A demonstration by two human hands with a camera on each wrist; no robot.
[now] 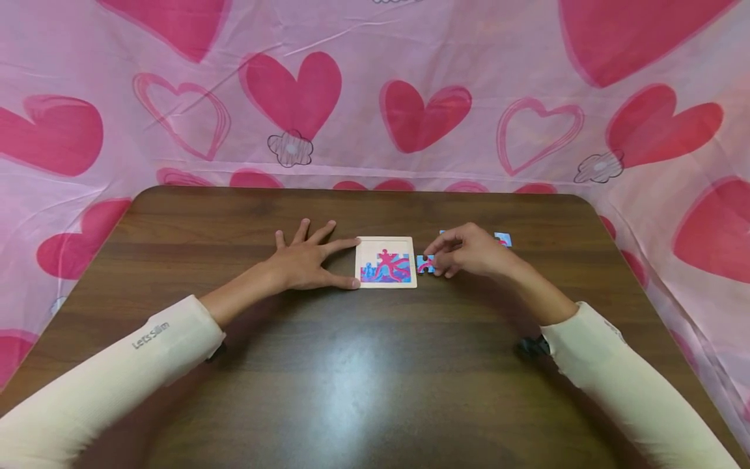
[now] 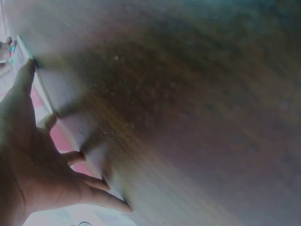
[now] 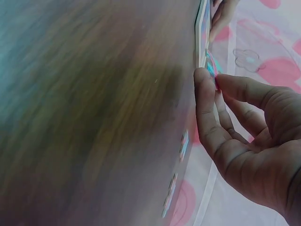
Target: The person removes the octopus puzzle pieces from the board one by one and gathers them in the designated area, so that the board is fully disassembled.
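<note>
A square wooden puzzle tray (image 1: 385, 240) lies mid-table, partly filled with pink and blue jigsaw pieces (image 1: 392, 269); bare wood shows along its top and upper left. My left hand (image 1: 299, 264) spreads its fingers flat on the table, with thumb and index fingertip touching the tray's left edge. Just off the tray's right edge, my right hand (image 1: 469, 251) pinches a pink and blue puzzle piece (image 1: 424, 264) between thumb and fingers. In the right wrist view that piece (image 3: 212, 66) is tilted up close to the tray, its near end hidden by the fingertips.
Beyond the right hand lies a loose puzzle piece (image 1: 502, 239); another is mostly hidden behind that hand. The right wrist view shows two loose pieces on the table (image 3: 170, 195). A pink heart-patterned cloth (image 1: 363, 156) hangs behind the brown table (image 1: 263, 391).
</note>
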